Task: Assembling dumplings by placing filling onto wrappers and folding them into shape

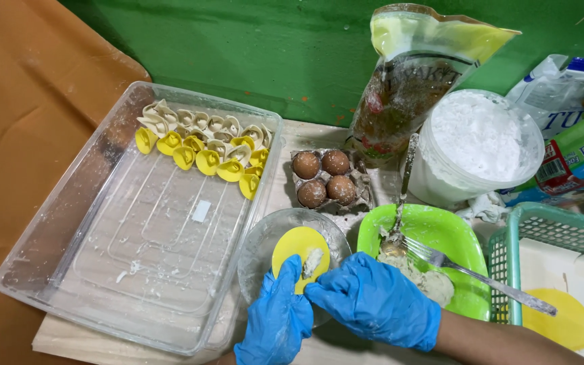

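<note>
Both hands wear blue gloves. The left hand [277, 318] supports a round yellow wrapper [299, 253] from below, its fingers closed on the near edge. The right hand [373, 301] pinches the same wrapper at its right near edge, thumb and fingers pressed together on it. A small lump of pale filling [313, 260] lies on the wrapper, a little right of the centre. The wrapper is held over a small glass bowl [261, 247] at the near middle of the table.

I judge that the step in hand is the folding of a filled wrapper; the fold calls for bringing the edges together evenly around the filling, without squeezing it out.

To the right stands a green bowl [441, 233] with more filling, a fork [481, 277] and a spoon [403, 182]. To the left, a clear plastic tray [69, 223] holds finished dumplings [204, 142] in its far part. Farther away are four brown eggs [322, 179] and a tub of white flour [481, 138].
</note>
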